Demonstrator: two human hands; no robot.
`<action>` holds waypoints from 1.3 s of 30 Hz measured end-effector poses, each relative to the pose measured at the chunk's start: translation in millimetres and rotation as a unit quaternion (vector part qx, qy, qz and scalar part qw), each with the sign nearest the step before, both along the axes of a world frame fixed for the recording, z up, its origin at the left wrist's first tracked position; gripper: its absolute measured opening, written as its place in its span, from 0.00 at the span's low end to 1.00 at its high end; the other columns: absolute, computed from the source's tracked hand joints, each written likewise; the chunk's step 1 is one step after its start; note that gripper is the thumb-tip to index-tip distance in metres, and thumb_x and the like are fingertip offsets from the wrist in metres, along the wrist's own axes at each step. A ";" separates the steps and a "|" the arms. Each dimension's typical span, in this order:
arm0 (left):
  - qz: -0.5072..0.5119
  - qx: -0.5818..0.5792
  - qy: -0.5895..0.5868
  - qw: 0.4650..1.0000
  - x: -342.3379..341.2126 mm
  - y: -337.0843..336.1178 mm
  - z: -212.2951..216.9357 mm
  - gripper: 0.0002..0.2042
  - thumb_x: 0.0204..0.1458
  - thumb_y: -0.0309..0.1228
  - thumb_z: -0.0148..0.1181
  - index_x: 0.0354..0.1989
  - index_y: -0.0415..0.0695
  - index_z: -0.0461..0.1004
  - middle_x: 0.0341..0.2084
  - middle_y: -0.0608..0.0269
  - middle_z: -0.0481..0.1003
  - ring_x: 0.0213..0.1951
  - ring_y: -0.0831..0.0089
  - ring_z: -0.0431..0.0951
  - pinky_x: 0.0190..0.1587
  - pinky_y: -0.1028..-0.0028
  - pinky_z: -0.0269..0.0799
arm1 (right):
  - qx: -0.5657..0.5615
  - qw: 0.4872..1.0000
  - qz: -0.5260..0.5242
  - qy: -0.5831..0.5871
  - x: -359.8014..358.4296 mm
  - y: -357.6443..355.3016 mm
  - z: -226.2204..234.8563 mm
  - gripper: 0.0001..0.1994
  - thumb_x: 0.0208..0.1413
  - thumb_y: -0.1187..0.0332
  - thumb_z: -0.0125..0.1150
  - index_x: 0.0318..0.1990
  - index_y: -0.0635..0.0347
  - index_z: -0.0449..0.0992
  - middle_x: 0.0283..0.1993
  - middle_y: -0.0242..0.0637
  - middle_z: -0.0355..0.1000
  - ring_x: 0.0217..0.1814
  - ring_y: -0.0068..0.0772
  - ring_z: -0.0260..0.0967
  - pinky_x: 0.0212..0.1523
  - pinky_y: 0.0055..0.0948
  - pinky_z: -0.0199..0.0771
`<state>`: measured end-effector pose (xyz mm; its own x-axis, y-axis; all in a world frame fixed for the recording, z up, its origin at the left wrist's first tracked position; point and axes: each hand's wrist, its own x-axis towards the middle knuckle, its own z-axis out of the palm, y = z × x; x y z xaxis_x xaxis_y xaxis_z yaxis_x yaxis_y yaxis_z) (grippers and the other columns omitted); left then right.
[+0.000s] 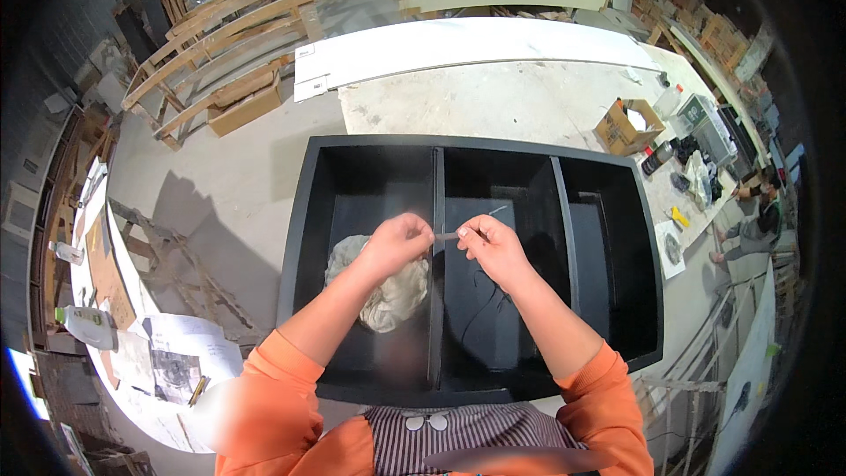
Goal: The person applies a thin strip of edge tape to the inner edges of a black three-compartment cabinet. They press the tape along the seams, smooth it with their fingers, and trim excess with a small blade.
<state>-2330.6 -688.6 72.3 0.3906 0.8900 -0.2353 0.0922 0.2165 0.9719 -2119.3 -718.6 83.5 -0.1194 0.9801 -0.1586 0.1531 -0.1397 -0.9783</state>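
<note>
A black box-like cabinet (pixel 352 148) with three compartments lies open side up in front of me. My left hand (pixel 397 242) and my right hand (pixel 492 245) meet over the left divider (pixel 437 185). Between them they pinch a small thin grey strip (pixel 448 235), one end in each hand. A crumpled pale rag (pixel 392 300) lies in the left compartment, under my left forearm. A thin curved line shows on the floor of the middle compartment (pixel 480 308).
A long white board (pixel 467 44) lies beyond the cabinet on a worktable. A cardboard box (pixel 627 128), bottles and tools sit at the right. Wooden frames (pixel 220 44) stand at the back left. Another person (pixel 758 216) sits at the far right. Papers (pixel 167 344) lie at the lower left.
</note>
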 end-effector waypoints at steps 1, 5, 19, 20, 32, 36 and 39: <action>-0.003 -0.015 -0.021 1.000 2.2 10.7 -4.5 0.06 0.56 0.29 0.61 0.32 0.41 0.72 0.23 0.70 0.73 0.24 0.82 0.71 0.28 0.80 0.68 | -0.011 1.000 -0.007 -0.017 0.7 10.9 -3.2 0.08 0.63 0.67 0.59 0.38 0.62 0.75 0.31 0.30 0.74 0.30 0.18 0.68 0.33 0.22 0.70; 0.070 -0.068 -0.064 0.993 13.4 51.1 -27.8 0.07 0.58 0.33 0.62 0.33 0.44 0.72 0.24 0.69 0.74 0.24 0.81 0.71 0.28 0.80 0.69 | -0.022 0.998 -0.040 -0.045 2.4 53.2 -20.9 0.08 0.63 0.67 0.58 0.39 0.63 0.76 0.32 0.31 0.75 0.30 0.19 0.68 0.33 0.22 0.70; 0.232 0.021 -0.027 0.972 49.9 139.8 -77.2 0.08 0.58 0.33 0.61 0.33 0.43 0.73 0.23 0.71 0.72 0.23 0.83 0.68 0.27 0.81 0.66 | 0.062 0.992 -0.073 -0.079 2.3 169.0 -75.3 0.08 0.60 0.68 0.62 0.39 0.65 0.78 0.32 0.33 0.77 0.33 0.22 0.71 0.38 0.25 0.73; 0.227 0.015 -0.032 0.973 50.9 143.0 -78.2 0.07 0.58 0.31 0.60 0.33 0.41 0.73 0.23 0.71 0.72 0.23 0.84 0.68 0.27 0.81 0.65 | 0.068 0.992 -0.069 -0.084 3.6 170.2 -75.1 0.08 0.59 0.68 0.63 0.39 0.65 0.78 0.32 0.34 0.77 0.34 0.22 0.71 0.38 0.25 0.73; 0.276 0.049 -0.063 0.958 61.7 145.4 -87.1 0.04 0.58 0.27 0.59 0.33 0.40 0.73 0.23 0.72 0.72 0.25 0.85 0.69 0.28 0.81 0.65 | 0.093 0.962 -0.062 -0.249 -2.0 170.6 -59.2 0.10 0.57 0.64 0.62 0.38 0.62 0.79 0.35 0.48 0.78 0.38 0.48 0.77 0.41 0.37 0.76; 0.271 0.028 -0.066 0.960 61.0 145.9 -82.7 0.04 0.57 0.27 0.59 0.33 0.40 0.73 0.23 0.71 0.72 0.25 0.84 0.69 0.28 0.81 0.65 | 0.073 0.962 -0.046 -0.260 -0.8 173.5 -54.5 0.11 0.57 0.63 0.62 0.38 0.62 0.79 0.33 0.47 0.78 0.37 0.48 0.78 0.41 0.38 0.76; 0.264 0.011 -0.056 0.963 59.3 143.0 -78.6 0.04 0.57 0.26 0.59 0.33 0.40 0.73 0.23 0.71 0.72 0.25 0.83 0.69 0.28 0.81 0.65 | 0.049 0.963 -0.019 -0.264 1.2 172.8 -49.9 0.11 0.57 0.63 0.62 0.38 0.62 0.79 0.33 0.47 0.78 0.37 0.47 0.78 0.40 0.38 0.76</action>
<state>-2271.2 -545.6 -6.2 -0.0960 0.9758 -0.1965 -0.1302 0.1834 0.9744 -2118.1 -545.7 33.6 -0.0111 0.9955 -0.0937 0.6287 -0.0659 -0.7749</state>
